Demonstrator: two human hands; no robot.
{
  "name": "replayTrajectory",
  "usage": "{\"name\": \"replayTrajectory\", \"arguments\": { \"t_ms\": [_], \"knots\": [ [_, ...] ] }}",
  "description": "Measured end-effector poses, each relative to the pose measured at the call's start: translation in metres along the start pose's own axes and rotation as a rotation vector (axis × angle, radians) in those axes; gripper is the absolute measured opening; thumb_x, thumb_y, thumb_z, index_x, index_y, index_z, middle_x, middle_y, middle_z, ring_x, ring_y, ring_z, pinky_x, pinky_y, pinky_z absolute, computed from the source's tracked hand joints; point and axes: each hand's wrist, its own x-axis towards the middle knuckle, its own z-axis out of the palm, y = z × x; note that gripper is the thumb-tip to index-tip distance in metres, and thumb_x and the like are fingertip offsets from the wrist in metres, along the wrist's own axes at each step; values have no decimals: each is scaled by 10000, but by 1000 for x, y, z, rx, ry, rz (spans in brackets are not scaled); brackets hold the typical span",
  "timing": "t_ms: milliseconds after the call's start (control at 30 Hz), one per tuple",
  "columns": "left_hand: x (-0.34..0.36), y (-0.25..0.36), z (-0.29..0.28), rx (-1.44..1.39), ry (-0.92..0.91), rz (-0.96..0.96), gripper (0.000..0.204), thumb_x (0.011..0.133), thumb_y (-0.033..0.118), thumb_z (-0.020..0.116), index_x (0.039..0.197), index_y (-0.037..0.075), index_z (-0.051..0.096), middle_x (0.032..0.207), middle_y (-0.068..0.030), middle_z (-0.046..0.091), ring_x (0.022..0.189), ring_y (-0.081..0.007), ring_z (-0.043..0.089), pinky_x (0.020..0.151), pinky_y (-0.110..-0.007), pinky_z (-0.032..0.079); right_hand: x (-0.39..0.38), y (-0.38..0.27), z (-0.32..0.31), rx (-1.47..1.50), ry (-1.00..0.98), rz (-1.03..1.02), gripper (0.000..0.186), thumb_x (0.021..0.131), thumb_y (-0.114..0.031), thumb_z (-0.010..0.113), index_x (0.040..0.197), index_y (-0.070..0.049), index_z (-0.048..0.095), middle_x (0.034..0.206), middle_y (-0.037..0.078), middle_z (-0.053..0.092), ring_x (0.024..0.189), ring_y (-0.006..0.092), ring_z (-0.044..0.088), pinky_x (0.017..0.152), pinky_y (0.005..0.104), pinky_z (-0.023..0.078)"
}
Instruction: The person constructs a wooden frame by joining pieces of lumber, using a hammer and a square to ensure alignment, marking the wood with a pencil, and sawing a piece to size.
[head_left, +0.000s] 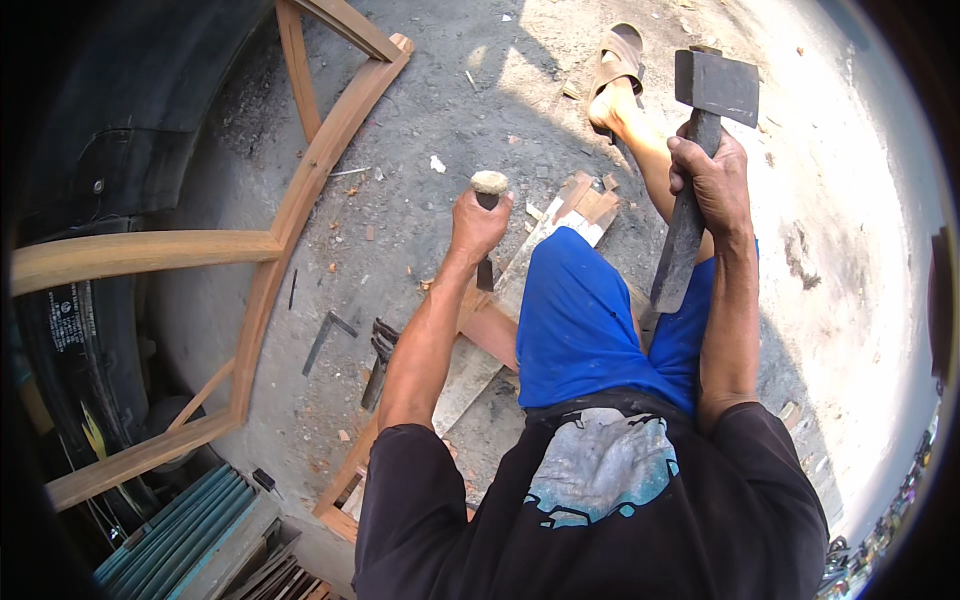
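My left hand (pixel 478 232) is closed around an upright chisel (pixel 489 185), whose pale, battered handle end pokes out above the fist. The dark blade (pixel 485 275) shows below the hand, over a reddish-brown wooden piece (pixel 490 332); whether its tip touches the wood cannot be made out. On the right, my right hand (pixel 716 178) grips a dark mallet (pixel 718 88) near its head. The mallet's head is raised, and its thick handle runs down toward my blue shorts. A pale, worn plank (pixel 468 378) lies slantwise beneath my left leg, with small wood blocks (pixel 590 203) on its far end.
A large curved wooden frame (pixel 335 140) fills the left side. An L-shaped metal square (pixel 322 340) and a dark tool (pixel 381 350) lie on the dusty floor. Teal slatted panels (pixel 180 530) stand lower left. My sandalled foot (pixel 618 85) is at the top.
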Motion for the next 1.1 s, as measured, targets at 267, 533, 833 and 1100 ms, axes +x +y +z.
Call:
{"name": "replayTrajectory", "arguments": {
  "t_ms": [267,533,833,1100],
  "knots": [
    [-3,18,29,86,-201,162,246,860,200,716,1033,26,704,948,-133,750,899,-245,725,790,-371,550,-4,78,59,-521,-299,23,341,808,-186,672,939,127,644,814,240,679,759,313,694,747,425,550],
    [8,5,35,31,-430,157,390,837,222,728,1172,29,675,1140,-181,717,1073,-305,680,942,-387,513,15,51,43,-296,8,187,208,868,-153,600,728,-1,624,574,56,598,468,118,552,457,302,445],
    [-16,-9,4,-17,-410,14,277,889,238,732,1045,16,671,824,-66,678,765,-153,650,709,-319,522,-24,101,65,-474,-432,218,268,817,-143,664,942,94,647,709,131,653,608,164,630,593,354,519],
    [-65,3,-100,150,17,-127,369,835,275,771,1041,-17,679,897,-143,716,842,-272,696,763,-391,545,-34,77,41,-383,-448,213,166,844,-156,656,857,8,639,619,45,605,487,127,538,495,300,427]
  ]
}}
